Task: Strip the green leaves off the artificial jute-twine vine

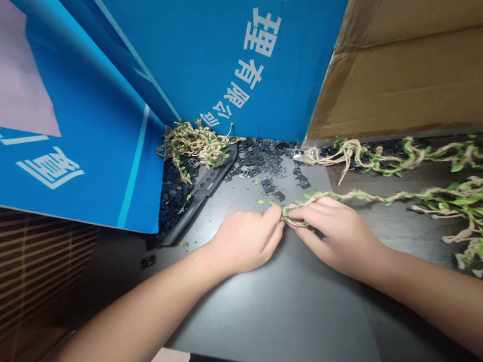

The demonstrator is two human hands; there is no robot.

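Leafy jute vine [340,196] sits pinched in a narrow hold between left grip [246,241] and right grip [337,236], fingertips together; black plastic pieces [267,186] scatter just beyond both grips.

Blue cardboard flap [202,46], 12 o'clock: large white Chinese characters [247,76], upside down, 有限公司 legible, rest unsure. Second blue flap [100,185], 10 o'clock: white characters [49,168], partly covered, unreadable.
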